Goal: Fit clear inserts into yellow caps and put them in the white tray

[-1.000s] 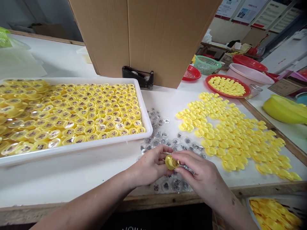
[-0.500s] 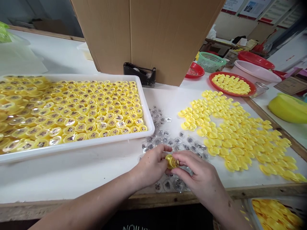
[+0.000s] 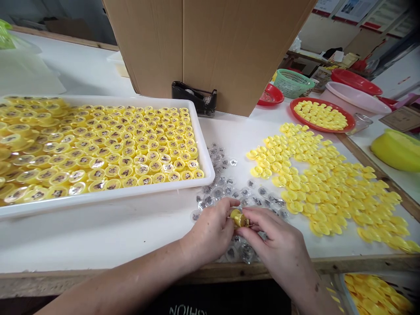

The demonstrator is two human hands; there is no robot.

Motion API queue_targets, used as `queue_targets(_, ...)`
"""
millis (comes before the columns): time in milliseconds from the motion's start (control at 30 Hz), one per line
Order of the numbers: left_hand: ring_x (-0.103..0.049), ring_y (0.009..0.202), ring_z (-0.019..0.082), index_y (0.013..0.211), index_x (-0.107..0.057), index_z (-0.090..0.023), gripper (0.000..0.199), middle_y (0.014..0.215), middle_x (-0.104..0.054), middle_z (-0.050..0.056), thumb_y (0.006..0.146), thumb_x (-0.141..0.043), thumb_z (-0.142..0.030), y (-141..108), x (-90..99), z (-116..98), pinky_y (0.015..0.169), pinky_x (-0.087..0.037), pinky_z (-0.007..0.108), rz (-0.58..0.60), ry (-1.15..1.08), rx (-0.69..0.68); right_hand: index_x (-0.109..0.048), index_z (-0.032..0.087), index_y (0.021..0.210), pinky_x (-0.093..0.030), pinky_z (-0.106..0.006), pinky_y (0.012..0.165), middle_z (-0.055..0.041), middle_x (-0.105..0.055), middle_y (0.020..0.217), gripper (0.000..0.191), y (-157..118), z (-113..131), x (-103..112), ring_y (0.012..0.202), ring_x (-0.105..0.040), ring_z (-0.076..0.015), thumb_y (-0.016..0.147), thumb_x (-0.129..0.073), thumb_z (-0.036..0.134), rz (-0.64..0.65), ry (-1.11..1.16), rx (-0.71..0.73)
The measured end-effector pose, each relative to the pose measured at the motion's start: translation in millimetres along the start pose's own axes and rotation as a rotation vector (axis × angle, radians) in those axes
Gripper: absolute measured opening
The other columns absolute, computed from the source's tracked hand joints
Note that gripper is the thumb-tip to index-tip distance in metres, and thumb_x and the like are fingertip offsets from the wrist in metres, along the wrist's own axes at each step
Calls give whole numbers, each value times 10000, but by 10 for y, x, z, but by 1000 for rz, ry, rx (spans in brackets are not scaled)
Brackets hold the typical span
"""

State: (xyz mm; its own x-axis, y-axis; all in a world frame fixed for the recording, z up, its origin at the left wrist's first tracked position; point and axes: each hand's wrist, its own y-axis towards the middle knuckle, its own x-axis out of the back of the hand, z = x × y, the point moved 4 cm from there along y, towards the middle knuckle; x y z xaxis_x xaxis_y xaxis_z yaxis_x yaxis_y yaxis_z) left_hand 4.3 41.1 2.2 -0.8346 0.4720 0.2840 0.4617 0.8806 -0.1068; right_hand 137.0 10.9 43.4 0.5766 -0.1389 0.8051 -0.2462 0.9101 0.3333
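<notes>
Both hands are working close together, right at the table's near edge — the left hand (image 3: 211,232) and the right hand (image 3: 278,240) are pinching a small yellow plastic cap (image 3: 239,218) between their fingertips, just above a scatter of clear printed capsules (image 3: 226,192) on the white table (image 3: 98,236). Just to the left, a white tray (image 3: 210,175) is sitting packed with clear-topped yellow caps (image 3: 114,162) — and off to the right, loose yellow caps (image 3: 328,188) are spreading across the table, beside a red plate (image 3: 352,124) holding more.
</notes>
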Motion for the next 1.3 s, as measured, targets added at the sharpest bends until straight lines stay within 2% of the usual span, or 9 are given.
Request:
queue_targets(200, -630, 790, 202, 1186, -492, -192, 369, 890, -671, 50, 818, -503, -220, -21, 6, -38, 712, -502, 332, 76, -68, 9, -605, 195, 942, -545, -321, 684, -61, -662, 896, 183, -53, 35, -61, 796, -646, -209, 835, -497, 93, -45, -42, 15)
queue_targets(333, -629, 782, 189, 1115, -444, -177, 402, 890, -663, 56, 777, -623, -300, 19, -47, 29, 707, -502, 322, 103, -351, 75, -597, 193, 965, -533, -304, 711, -61, -641, 899, 214, -105, 59, -94, 811, -626, -190, 844, -476, 64, -120, 13, 23)
queue_targets(467, -613, 803, 166, 1060, -430, -170, 348, 920, -635, 66, 796, -619, -295, 43, -81, 47, 695, -491, 293, 129, -526, 79, -592, 231, 1084, -532, -289, 673, -48, -595, 993, 279, -131, -107, -47, 784, -598, -174, 813, -613, 167, -90, 192, -140)
queue_targets(533, -597, 827, 160, 1045, -453, -173, 327, 947, -618, 63, 794, -629, -289, 37, -72, 29, 701, -481, 280, 118, -474, 41, -578, 238, 1129, -536, -288, 665, -47, -590, 1023, 333, -148, -246, -38, 794, -599, -174, 803, -644, 228, -63, 338, -281)
queue_targets(600, -584, 813, 150, 1013, -484, -173, 297, 935, -601, 48, 789, -640, -288, 31, -59, 11, 688, -469, 263, 105, -415, 1, -589, 223, 1097, -538, -300, 704, -46, -611, 1007, 271, -159, -337, -79, 824, -611, -179, 829, -614, 259, 1, 508, -359)
queue_targets(733, -575, 770, 142, 975, -540, -161, 277, 915, -591, 42, 786, -647, -333, 51, -33, 22, 653, -458, 250, 49, -387, -32, -619, 195, 983, -530, -310, 748, -38, -652, 921, 152, -158, -365, -173, 831, -621, -180, 856, -574, 267, 50, 691, -375)
queue_targets(867, -594, 889, 189, 1020, -608, -174, 284, 982, -646, 67, 807, -623, -362, 71, -19, 35, 772, -476, 297, 13, -270, -86, -607, 196, 1002, -536, -294, 733, -41, -667, 926, 184, -175, -343, -217, 835, -631, -182, 840, -611, 283, 5, 818, -381)
queue_targets(1133, -600, 764, 171, 930, -630, -162, 174, 849, -672, 40, 797, -610, -272, 51, 38, -31, 686, -455, 271, -16, -31, -57, -619, 187, 924, -534, -255, 641, -18, -660, 808, 161, -189, -362, -326, 703, -619, -154, 807, -664, 288, -52, 887, -405)
queue_targets(1300, -568, 702, 162, 825, -672, -157, 133, 768, -660, 31, 744, -648, -260, 35, 2, -55, 625, -421, 252, -63, 19, -5, -646, 217, 907, -566, -285, 631, -37, -692, 835, 183, -269, -433, -404, 728, -660, -211, 793, -666, 358, -36, 884, -451)
